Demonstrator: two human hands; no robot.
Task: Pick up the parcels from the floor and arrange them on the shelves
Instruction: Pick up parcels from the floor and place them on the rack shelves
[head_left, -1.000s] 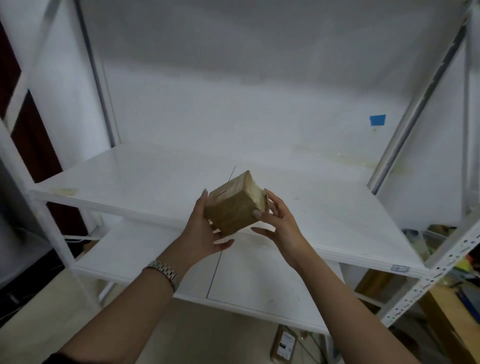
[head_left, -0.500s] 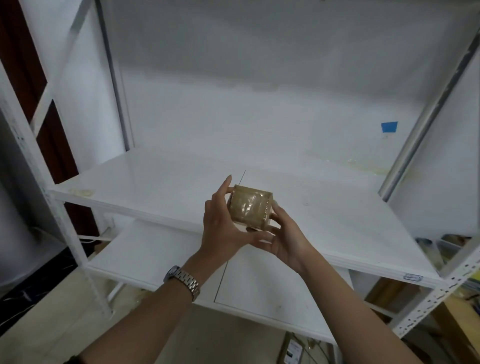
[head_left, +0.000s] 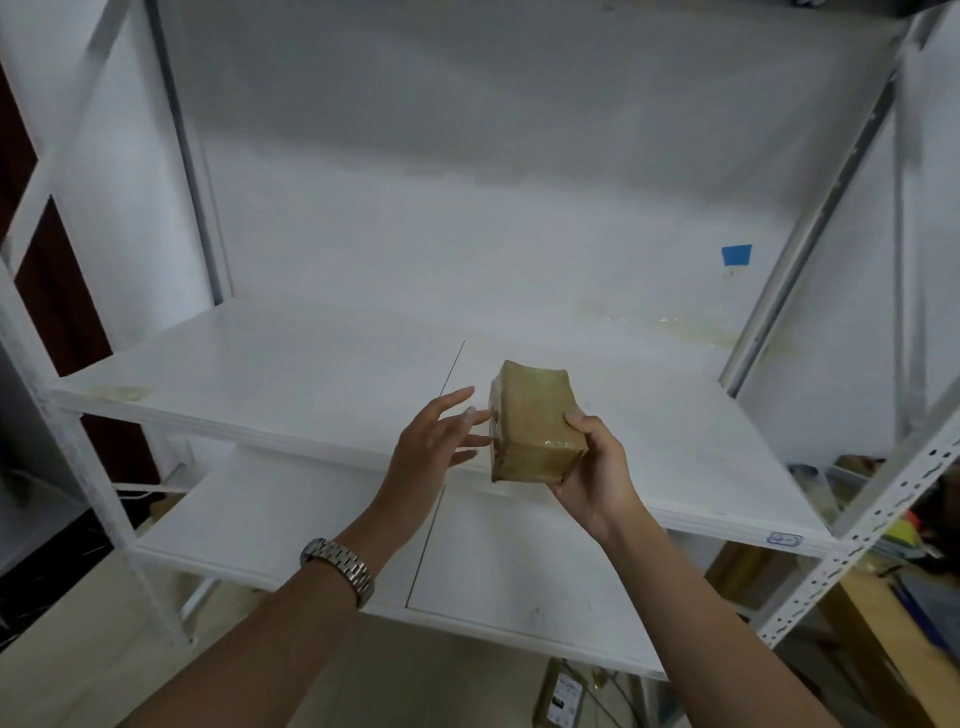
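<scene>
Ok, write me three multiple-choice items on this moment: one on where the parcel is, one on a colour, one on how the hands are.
1. Where is the brown parcel?
A. lying on the floor
B. held over the front of the upper shelf
C. on the lower shelf

2. What colour is the tape patch on the back wall?
A. blue
B. red
C. green

3. How is the left hand?
A. closed round the parcel
B. out of view
C. open, fingers spread beside the parcel

Answers: 1 B, the right hand grips it above the shelf edge. 2 A, the patch is blue. 3 C, its fingers are splayed.
</scene>
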